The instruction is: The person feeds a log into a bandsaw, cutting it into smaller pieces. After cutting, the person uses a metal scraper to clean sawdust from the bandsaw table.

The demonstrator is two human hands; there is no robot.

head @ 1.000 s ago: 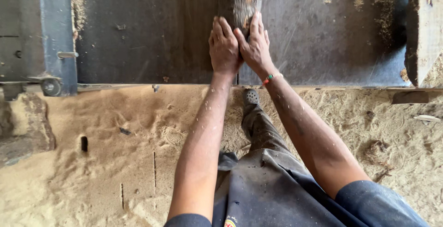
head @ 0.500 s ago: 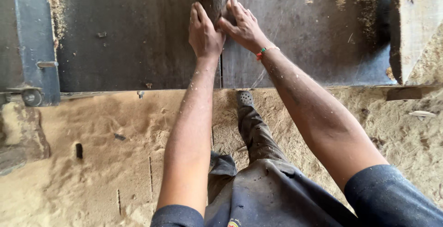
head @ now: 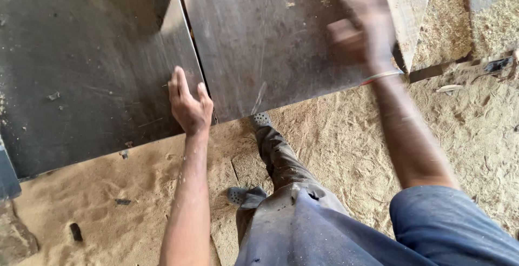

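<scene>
My left hand [head: 189, 104] lies on the near edge of a dark metal table [head: 92, 82], fingers stretched out and holding nothing, right beside the narrow slot [head: 190, 39] that runs across the top. My right hand [head: 363, 31] is motion-blurred over the table's right side, close to a pale wooden block [head: 406, 4]. Whether it grips anything is unclear through the blur. A coloured band [head: 381, 75] circles that wrist.
Thick sawdust covers the floor [head: 335, 141] below the table. My sandalled foot [head: 261, 120] rests at the table's edge, the other foot [head: 238, 195] further back. Small wood scraps [head: 447, 88] lie at right, and a dark chip [head: 76, 231] at lower left.
The wood piece both hands held at the slot is gone from view. The hands have parted: the right swung to the right towards the wooden block, the left dropped to the table edge.
</scene>
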